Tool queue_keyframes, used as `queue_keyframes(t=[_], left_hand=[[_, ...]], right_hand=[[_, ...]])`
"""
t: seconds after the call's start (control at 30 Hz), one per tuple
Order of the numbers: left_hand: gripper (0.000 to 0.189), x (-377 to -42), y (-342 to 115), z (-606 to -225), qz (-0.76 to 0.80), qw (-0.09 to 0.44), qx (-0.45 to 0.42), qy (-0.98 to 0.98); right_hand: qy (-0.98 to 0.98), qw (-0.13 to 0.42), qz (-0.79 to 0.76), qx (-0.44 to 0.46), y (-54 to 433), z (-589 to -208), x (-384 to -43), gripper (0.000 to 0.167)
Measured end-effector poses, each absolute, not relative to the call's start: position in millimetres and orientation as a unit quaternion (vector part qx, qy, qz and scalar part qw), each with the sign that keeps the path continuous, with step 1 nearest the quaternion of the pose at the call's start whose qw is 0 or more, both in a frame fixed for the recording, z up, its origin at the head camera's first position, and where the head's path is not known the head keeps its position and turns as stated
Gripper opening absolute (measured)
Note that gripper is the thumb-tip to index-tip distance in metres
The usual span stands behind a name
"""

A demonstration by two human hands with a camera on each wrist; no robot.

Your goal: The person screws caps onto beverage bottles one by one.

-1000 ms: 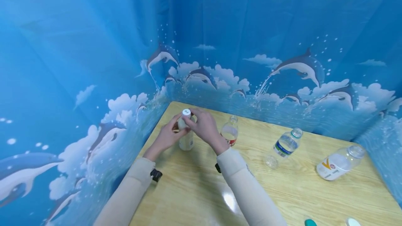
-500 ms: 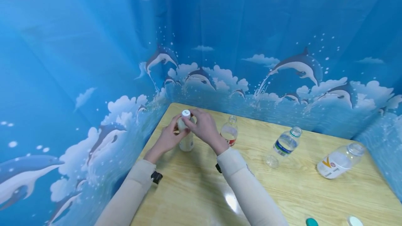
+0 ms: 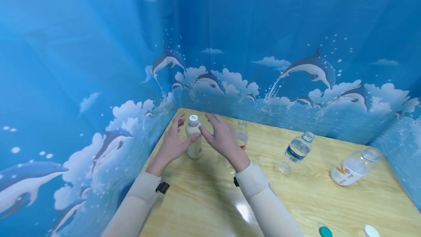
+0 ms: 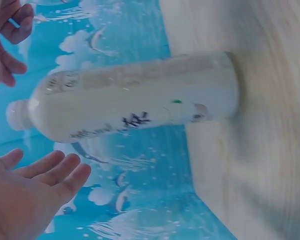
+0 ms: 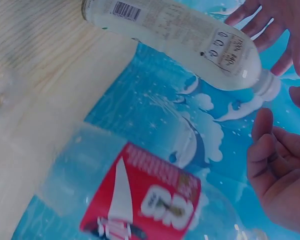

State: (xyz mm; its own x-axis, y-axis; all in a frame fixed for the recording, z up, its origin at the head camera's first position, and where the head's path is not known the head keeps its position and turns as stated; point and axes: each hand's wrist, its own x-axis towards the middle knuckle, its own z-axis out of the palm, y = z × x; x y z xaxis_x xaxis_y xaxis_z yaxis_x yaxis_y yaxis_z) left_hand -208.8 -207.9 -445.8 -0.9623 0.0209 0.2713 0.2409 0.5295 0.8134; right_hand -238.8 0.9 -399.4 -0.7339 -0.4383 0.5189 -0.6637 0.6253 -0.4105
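A milky-white bottle [image 3: 194, 150] with a white cap [image 3: 193, 118] stands upright near the table's far left corner. My left hand [image 3: 171, 144] is spread along its left side, thumb crossing in front of the body in the head view. In the left wrist view, that hand's fingers [image 4: 60, 175] are stretched out apart from the bottle. To the right of the cap, my right hand [image 3: 224, 139] has its thumb and fingers parted, holding nothing. The right wrist view shows its fingers [image 5: 262, 150] loosely bent, away from the capped neck.
Behind my right hand stands a clear bottle with a red label [image 5: 145, 195]. Farther right on the wooden table [image 3: 263, 178] are a blue-labelled clear bottle [image 3: 297, 150] and a wide-mouthed bottle [image 3: 349, 173]. Green [image 3: 325, 231] and white [image 3: 371, 230] caps lie near the front. A dolphin-print curtain [image 3: 279, 46] surrounds the table.
Both hands have let go of the white bottle: the right has drawn back from the cap to the right, and the left has opened away from the body. The bottle stays upright.
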Motion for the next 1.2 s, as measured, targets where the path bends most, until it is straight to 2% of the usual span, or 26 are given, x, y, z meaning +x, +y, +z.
queue_keyframes(t=[0.23, 0.6, 0.97, 1.2], left_hand=[[0.093, -199, -200, -435, -0.464, 0.135, -0.075, -0.872], [0.092, -199, -180, -412, -0.423, 0.208, -0.141, -0.87], [0.091, -207, -162, -410, -0.4, 0.229, -0.2, -0.865], [0.091, -212, -160, -411, -0.375, 0.244, -0.203, -0.871]], right_hand=[[-0.872, 0.22, 0.298, 0.32, 18, -392, -226, 0.045], [-0.851, 0.284, 0.301, 0.324, 41, -376, -217, 0.04], [-0.862, 0.269, 0.307, 0.3, 62, -370, -214, 0.042], [-0.863, 0.281, 0.301, 0.292, 72, -370, -215, 0.044]])
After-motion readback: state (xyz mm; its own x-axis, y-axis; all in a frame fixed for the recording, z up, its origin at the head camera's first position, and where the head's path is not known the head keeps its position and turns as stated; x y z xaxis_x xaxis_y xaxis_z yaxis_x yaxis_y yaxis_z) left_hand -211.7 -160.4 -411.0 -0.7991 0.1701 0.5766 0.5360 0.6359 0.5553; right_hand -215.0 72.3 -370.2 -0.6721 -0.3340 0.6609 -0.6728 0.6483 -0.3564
